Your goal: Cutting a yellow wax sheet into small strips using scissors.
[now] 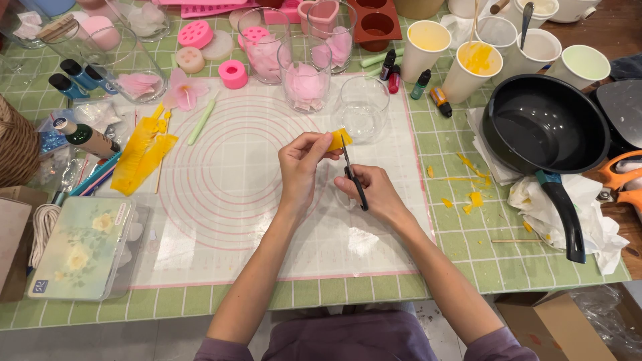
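Head view: left hand point(301, 164) fingers pinch yellow wax piece point(339, 140); right hand point(374, 194) fingers closed around black scissors point(352, 175), blades at the piece, above white silicone mat point(221, 200).

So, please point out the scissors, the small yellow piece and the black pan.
scissors point(354, 179), head view, on the black handle in the right hand.
small yellow piece point(339, 140), head view, on its middle, at the left fingertips.
black pan point(545, 127), head view, on its inner bottom.

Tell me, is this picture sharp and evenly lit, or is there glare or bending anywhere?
Head view: bright, even light with soft shadows under the left hand and right hand; a pale sheen on the white mat; the black pan shows a dull reflection; edges bow slightly.
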